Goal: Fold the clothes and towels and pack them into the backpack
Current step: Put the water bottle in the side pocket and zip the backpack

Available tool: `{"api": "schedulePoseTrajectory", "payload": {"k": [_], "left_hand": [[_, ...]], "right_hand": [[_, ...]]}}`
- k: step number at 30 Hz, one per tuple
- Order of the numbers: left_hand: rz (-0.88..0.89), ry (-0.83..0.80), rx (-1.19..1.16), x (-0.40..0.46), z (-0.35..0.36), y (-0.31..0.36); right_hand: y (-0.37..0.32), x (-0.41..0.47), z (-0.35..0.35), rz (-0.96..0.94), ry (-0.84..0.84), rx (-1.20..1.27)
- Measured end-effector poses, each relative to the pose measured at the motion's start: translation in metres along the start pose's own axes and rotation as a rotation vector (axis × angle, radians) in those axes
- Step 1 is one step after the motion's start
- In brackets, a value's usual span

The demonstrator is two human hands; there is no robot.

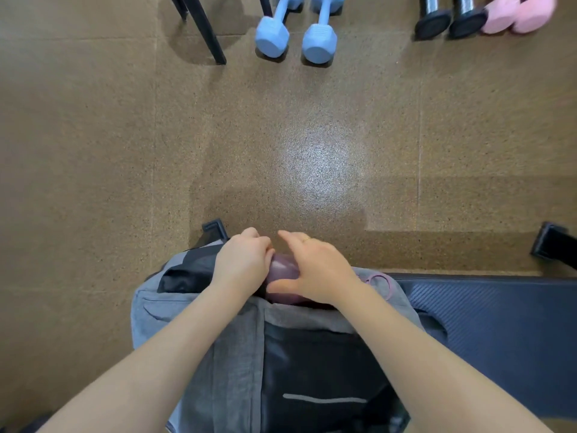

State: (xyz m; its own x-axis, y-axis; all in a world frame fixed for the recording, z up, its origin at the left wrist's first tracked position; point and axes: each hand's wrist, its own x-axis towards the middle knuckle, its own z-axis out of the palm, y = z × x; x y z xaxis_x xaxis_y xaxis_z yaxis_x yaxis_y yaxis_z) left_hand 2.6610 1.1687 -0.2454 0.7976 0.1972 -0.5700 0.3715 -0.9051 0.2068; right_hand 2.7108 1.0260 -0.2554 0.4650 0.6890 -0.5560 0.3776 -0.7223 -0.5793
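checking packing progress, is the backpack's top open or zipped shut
Open: the grey backpack gapes at its top, and a purple item sits in the mouth between the left hand and right hand.

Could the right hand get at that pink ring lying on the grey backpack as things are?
Probably yes. The pink ring lies uncovered on the backpack, just beside the right hand. That hand is now touching the purple thing with the left hand.
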Motion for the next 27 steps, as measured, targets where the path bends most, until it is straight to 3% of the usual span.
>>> {"api": "schedulePoseTrajectory", "payload": {"k": [3, 6, 8, 18, 22, 27], "left_hand": [[-0.045, 0.000, -0.087, 0.000, 0.000, 0.000], [-0.040, 0.015, -0.101, -0.004, -0.001, 0.001], [-0.042, 0.032, -0.112, -0.006, -0.001, 0.001], [0.125, 0.125, -0.084, -0.008, 0.019, -0.012], [0.016, 0.039, -0.155, -0.010, 0.015, 0.005], [-0.015, 0.029, -0.056, -0.022, 0.019, 0.018]], "right_hand": [[0.030, -0.031, -0.013, 0.057, -0.017, -0.220], [0.053, -0.055, -0.013, 0.231, -0.225, -0.070], [0.058, -0.058, -0.014, 0.254, -0.264, 0.013], [0.013, -0.018, 0.027, 0.190, -0.117, 0.116], [0.039, -0.049, 0.009, 0.332, -0.065, 0.365], [0.072, -0.109, 0.005, 0.532, -0.049, 0.305]]}}
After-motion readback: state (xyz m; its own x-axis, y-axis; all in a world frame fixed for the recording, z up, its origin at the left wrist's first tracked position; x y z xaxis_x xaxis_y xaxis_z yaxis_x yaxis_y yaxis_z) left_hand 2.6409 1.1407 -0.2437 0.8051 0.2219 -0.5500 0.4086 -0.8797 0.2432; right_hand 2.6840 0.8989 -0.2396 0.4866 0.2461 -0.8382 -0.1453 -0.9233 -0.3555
